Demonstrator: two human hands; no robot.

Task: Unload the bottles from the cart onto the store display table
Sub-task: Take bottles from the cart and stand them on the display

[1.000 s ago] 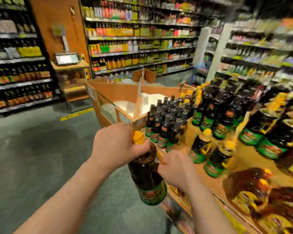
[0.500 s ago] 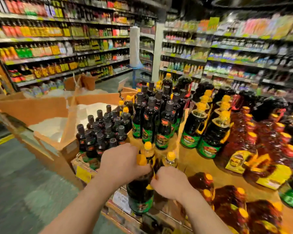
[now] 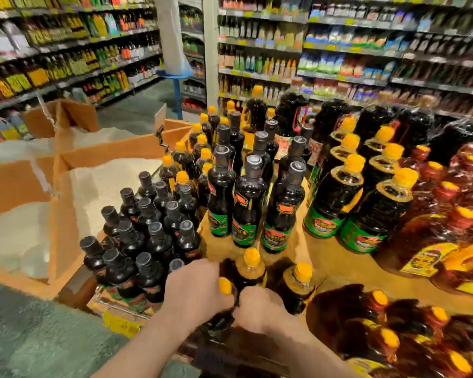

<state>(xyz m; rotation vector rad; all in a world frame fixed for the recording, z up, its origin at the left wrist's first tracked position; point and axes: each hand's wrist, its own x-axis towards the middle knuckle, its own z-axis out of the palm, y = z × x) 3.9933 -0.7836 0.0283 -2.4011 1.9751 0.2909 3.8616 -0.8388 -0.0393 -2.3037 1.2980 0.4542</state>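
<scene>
Held bottle (image 3: 225, 289): a dark bottle with a yellow cap is gripped at the near edge of the desk, just in front of two like bottles (image 3: 250, 268).
Left hand (image 3: 195, 291): closed around the bottle's neck beside the cap.
Right hand (image 3: 260, 309): closed on the same bottle from the other side, touching the left hand.
Desk (image 3: 331, 261): a tan wooden top, crowded with dark bottles; small grey-capped ones (image 3: 148, 241) at the left, tall ones (image 3: 247, 203) in the middle.
Bins (image 3: 115, 184): white grain is held in brown bins left of the desk.
Room: stocked shelves (image 3: 339, 50) line a green floor (image 3: 38, 336).
</scene>
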